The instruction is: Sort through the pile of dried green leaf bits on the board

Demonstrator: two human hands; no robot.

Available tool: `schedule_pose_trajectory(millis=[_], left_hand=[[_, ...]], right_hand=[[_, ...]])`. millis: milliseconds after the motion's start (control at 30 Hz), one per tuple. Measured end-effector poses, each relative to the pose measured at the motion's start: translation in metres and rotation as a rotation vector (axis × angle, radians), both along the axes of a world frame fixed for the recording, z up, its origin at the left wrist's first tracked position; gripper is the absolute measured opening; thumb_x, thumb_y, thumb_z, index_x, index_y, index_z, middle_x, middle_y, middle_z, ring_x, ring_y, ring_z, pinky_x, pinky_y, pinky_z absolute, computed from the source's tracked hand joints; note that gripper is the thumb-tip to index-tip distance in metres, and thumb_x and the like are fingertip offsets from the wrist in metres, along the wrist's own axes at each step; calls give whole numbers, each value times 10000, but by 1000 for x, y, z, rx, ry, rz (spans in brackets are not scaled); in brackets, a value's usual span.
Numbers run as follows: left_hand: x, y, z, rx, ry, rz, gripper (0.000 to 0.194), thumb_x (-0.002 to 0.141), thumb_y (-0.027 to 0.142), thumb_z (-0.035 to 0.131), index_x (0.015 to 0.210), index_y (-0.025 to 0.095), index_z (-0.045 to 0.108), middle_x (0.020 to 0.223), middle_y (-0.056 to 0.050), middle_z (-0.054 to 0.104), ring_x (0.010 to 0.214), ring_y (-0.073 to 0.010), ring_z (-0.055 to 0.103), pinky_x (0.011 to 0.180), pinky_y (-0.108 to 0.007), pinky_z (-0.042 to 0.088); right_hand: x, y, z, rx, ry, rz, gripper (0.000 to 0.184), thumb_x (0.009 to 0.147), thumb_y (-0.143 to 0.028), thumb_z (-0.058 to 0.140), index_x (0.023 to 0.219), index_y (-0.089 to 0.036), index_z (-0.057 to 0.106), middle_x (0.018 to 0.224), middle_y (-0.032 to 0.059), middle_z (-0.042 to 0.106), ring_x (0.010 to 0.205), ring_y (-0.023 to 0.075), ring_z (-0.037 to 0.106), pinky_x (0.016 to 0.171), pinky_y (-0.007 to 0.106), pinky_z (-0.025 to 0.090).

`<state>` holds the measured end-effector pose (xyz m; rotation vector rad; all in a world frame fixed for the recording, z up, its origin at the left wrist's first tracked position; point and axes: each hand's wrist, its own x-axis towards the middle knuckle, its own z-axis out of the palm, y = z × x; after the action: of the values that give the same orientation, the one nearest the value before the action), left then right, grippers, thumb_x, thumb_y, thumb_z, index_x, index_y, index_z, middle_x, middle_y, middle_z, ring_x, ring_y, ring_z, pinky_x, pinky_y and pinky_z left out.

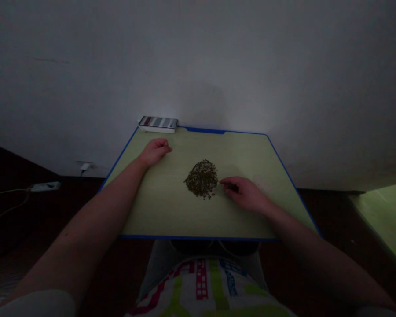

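A loose pile of small dark green-brown grains or dried bits (202, 178) lies in the middle of the pale table (161, 211). To its right, my right hand (246, 193) has its fingers closed on a thin, see-through piece (219, 190) whose kind I cannot make out. That piece reaches to the pile's right edge, where a few bits are scattered. My left hand (156, 152) rests on the table up and left of the pile, fingers curled in, with nothing visible in them.
A phone (158, 122) with a lit screen lies on a white box (159, 130) at the table's back left corner. The table has a blue edge (198, 238) and stands against a grey wall (198, 53). A power strip (45, 186) is at the far left.
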<state>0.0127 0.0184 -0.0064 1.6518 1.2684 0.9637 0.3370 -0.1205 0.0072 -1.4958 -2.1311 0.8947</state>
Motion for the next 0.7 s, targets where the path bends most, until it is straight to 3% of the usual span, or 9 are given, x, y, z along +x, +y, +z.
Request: schedule_pose_trajectory(millis=[700], left_hand=[[0, 1, 0, 0, 5, 12, 248, 612, 316, 607, 545, 181, 411, 445, 70, 346, 425, -59, 302, 449, -228, 224]], right_hand=[[-15, -6, 5, 9, -29, 49, 359, 789, -128, 509, 1124, -183, 627, 871, 46, 669, 746, 149, 593, 688, 280, 458]])
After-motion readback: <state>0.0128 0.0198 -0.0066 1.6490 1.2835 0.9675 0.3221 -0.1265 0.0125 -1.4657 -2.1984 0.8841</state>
